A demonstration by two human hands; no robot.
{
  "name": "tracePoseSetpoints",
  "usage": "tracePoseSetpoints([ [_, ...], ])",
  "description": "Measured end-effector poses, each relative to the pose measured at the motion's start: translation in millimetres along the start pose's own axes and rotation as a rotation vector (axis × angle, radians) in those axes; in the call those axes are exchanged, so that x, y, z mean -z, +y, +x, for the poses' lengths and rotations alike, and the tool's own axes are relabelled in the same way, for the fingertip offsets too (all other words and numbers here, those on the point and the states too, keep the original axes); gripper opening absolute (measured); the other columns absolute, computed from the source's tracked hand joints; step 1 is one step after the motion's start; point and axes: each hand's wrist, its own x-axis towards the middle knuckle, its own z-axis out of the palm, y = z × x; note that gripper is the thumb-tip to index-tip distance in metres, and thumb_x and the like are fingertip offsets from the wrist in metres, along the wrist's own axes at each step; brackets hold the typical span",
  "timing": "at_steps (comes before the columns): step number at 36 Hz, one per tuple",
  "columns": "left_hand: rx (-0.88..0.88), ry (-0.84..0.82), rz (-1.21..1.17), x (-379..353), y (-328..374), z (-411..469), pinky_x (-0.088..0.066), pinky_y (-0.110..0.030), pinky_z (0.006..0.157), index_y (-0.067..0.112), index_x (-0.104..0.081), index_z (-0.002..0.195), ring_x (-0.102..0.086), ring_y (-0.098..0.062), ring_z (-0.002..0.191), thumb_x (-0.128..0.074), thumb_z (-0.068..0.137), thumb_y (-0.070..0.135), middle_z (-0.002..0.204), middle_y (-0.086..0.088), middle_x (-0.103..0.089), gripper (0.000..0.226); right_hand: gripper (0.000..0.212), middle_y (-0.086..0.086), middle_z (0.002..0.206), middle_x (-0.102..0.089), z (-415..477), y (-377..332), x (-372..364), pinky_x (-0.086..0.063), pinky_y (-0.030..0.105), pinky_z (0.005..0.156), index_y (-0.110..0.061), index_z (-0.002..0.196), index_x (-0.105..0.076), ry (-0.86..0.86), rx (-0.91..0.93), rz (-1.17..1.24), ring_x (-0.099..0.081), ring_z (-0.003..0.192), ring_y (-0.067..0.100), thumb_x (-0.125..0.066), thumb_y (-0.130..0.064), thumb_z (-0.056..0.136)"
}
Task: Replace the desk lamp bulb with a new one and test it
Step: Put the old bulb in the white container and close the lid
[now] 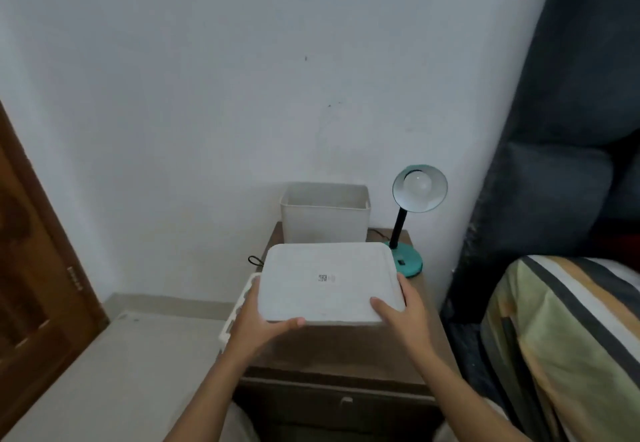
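A teal desk lamp (408, 261) stands at the back right of a brown bedside cabinet (429, 330). Its shade faces me with a white bulb (418, 185) fitted in it, unlit. Both hands hold a flat white box lid (329, 282) level above the cabinet top. My left hand (256, 320) grips the lid's near left corner. My right hand (398, 310) grips its near right edge. What lies under the lid is hidden.
An open white bin (325, 213) stands against the wall behind the lid. A white slotted basket (239, 310) juts out at the cabinet's left edge. A black cord (254, 261) loops at the back left. A bed (568, 337) is right, a wooden door (34, 268) left.
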Motion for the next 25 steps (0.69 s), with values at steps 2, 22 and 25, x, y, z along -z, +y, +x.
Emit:
tracePoseSetpoints([
  [2, 0.000, -0.005, -0.015, -6, -5, -17, -0.042, -0.007, 0.084, 0.032, -0.037, 0.127, -0.046, 0.016, 0.105, -0.091, 0.051, 0.035, 0.118, 0.021, -0.051, 0.093, 0.074, 0.006, 0.140, -0.047, -14, 14, 4, -0.043, 0.048, 0.103, -0.014, 0.140, -0.037, -0.010, -0.030, -0.024, -0.047, 0.125, 0.024, -0.073, -0.025, 0.077],
  [22, 0.093, -0.197, 0.186, -28, -59, -35, -0.044, -0.031, 0.097, 0.027, -0.043, 0.127, -0.050, -0.004, 0.118, -0.089, 0.045, 0.050, 0.127, 0.012, -0.054, 0.096, 0.056, 0.016, 0.132, -0.050, -36, 74, -1, -0.038, 0.037, 0.100, -0.002, 0.129, -0.044, -0.126, -0.127, -0.484, -0.045, 0.123, 0.029, -0.063, -0.029, 0.084],
  [25, 0.102, -0.174, 0.239, -31, -58, -31, -0.043, -0.031, 0.094, 0.024, -0.043, 0.125, -0.050, -0.008, 0.116, -0.089, 0.044, 0.049, 0.125, 0.009, -0.054, 0.097, 0.055, 0.016, 0.132, -0.049, -31, 76, -4, -0.037, 0.038, 0.101, -0.002, 0.128, -0.044, -0.116, -0.131, -0.497, -0.041, 0.124, 0.030, -0.063, -0.029, 0.084],
])
